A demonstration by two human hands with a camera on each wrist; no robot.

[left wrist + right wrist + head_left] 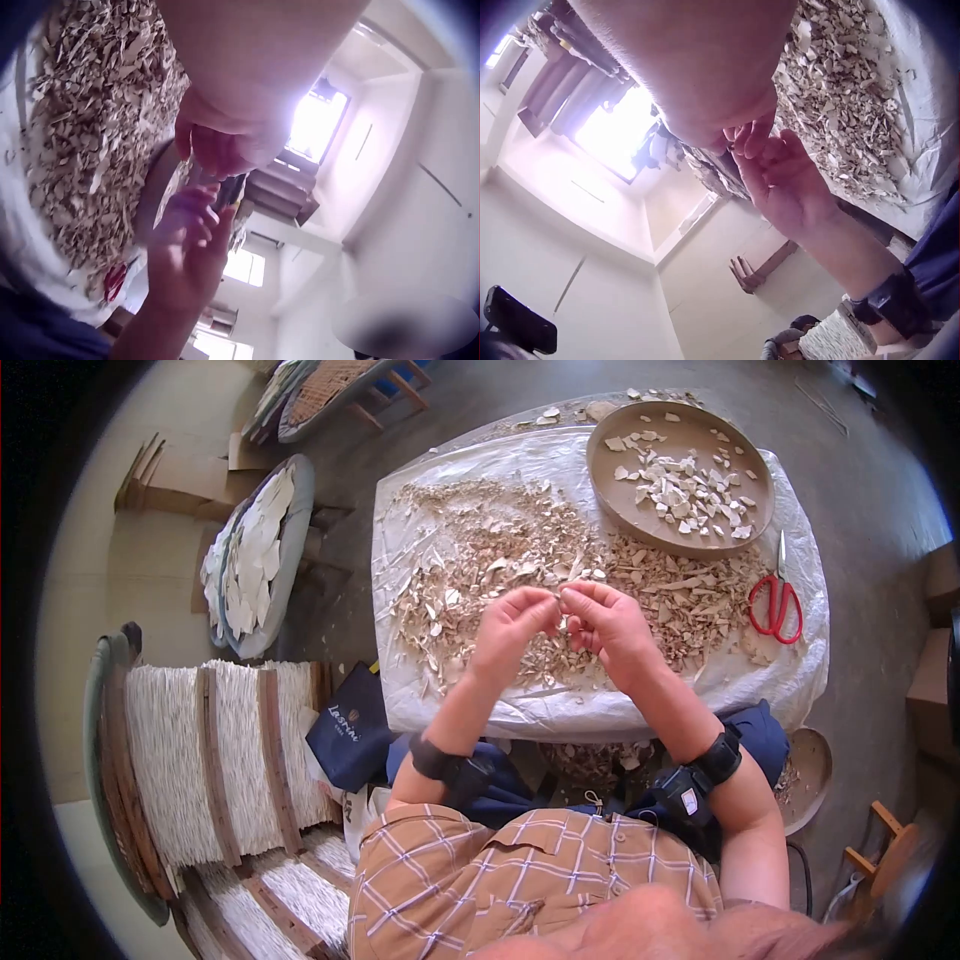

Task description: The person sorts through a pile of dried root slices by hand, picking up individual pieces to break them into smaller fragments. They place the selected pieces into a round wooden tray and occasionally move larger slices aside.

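Observation:
Over the middle of the table my left hand (515, 628) and right hand (615, 628) meet at the fingertips. Thumb and index finger of each pinch a small flake (560, 598) between them, mostly covered by the fingers; I cannot tell what it is made of. Beneath both hands spreads a heap of pale, broken flakes (480, 540) on a white plastic sheet (400, 690). The right wrist view shows the left hand (795, 184) with its fingers bent toward the pinch. In the left wrist view, the right hand (187, 247) comes up from below.
A round shallow tray (620, 525) with larger pale pieces stands at the table's back right. Red-handled scissors (775, 605) lie at the right edge. On the left are a round rack (285, 580) of white sheets, stacked white sheets (170, 760) and a dark blue bag (350, 725).

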